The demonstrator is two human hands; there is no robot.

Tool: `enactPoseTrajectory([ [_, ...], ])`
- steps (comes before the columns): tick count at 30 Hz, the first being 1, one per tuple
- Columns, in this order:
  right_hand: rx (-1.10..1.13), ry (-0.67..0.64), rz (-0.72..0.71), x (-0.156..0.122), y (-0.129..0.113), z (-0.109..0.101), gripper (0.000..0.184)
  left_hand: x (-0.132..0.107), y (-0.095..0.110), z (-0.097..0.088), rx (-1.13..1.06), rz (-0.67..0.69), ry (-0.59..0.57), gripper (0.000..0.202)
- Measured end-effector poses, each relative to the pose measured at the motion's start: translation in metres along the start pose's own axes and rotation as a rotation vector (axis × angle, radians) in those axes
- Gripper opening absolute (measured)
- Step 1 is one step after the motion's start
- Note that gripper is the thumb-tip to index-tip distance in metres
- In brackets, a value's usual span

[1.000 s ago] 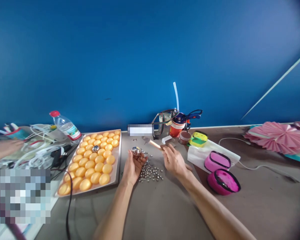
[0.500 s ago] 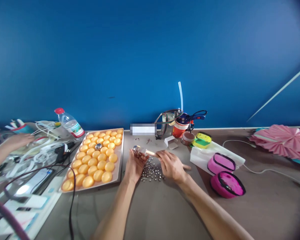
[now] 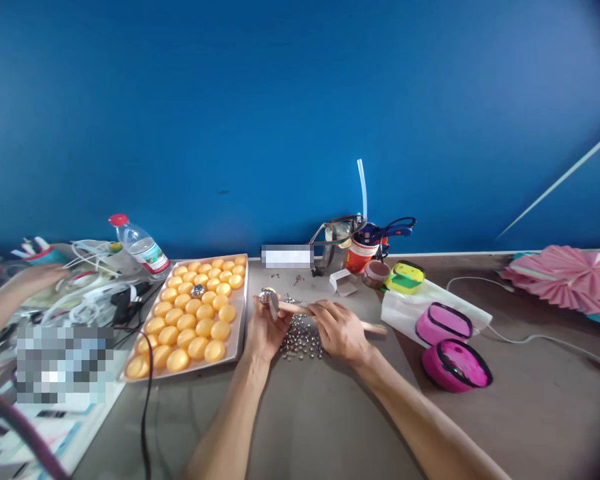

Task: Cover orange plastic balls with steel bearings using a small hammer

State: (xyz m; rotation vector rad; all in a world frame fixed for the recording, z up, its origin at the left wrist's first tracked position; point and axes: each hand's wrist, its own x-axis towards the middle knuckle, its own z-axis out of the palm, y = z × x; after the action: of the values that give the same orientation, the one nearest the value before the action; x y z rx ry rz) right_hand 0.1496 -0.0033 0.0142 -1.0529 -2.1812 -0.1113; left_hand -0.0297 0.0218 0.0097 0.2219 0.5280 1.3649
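Head view: left hand (image 3: 263, 330) is raised just off the worktop (image 3: 310, 413), its grip closed around a shiny silver ball (image 3: 269, 298) pinched at the fingertips. Right hand (image 3: 340, 330) has its grip wrapped on a wooden stick (image 3: 373, 327). The stick's far end pokes out to the right, and its near end reaches to the silver ball and looks to be touching it; the exact contact is too small to tell. Just below and between both hands lies a loose pile of small silver beads (image 3: 300, 339) on the worktop.

Left of the hands is a tray (image 3: 242, 320) filled with rows of orange balls (image 3: 190, 330). Only one done ball (image 3: 197, 291) among them looks silver, up in the far rows. So by the look of it very little is done: one silver piece in the tray, one in hand, and the rest plain orange, with plenty of beads unused.

Around this:
- a water bottle (image 3: 140, 248) lies behind the tray
- a red cup (image 3: 359, 253) of tools stands at the wall
- two pink cases (image 3: 455, 365) sit to the right
- another person's hand (image 3: 35, 277) rests on cables at far left
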Motion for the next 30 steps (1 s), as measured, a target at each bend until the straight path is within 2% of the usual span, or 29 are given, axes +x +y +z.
enactPoseTrajectory([
  [4,0.046,0.056,-0.066,-0.001,-0.003,-0.001,0.026,-0.002,0.001,0.003,-0.005,-0.037,0.066,0.033],
  [6,0.019,0.037,-0.104,-0.001,-0.004,0.001,0.026,-0.004,0.002,0.004,0.012,-0.068,0.007,0.038],
  [10,-0.064,0.02,-0.083,-0.001,-0.006,0.004,0.024,-0.007,0.002,0.004,-0.001,-0.053,-0.111,0.03],
  [17,-0.038,0.001,-0.108,-0.002,-0.006,0.006,0.025,-0.004,0.003,0.001,0.002,-0.021,-0.152,0.033],
  [27,-0.037,-0.016,-0.088,-0.003,-0.005,0.011,0.023,-0.006,0.003,0.003,-0.006,-0.013,-0.151,0.032],
  [30,-0.023,-0.01,-0.076,-0.003,-0.005,0.011,0.024,-0.004,0.002,0.001,-0.002,-0.018,-0.12,0.034],
])
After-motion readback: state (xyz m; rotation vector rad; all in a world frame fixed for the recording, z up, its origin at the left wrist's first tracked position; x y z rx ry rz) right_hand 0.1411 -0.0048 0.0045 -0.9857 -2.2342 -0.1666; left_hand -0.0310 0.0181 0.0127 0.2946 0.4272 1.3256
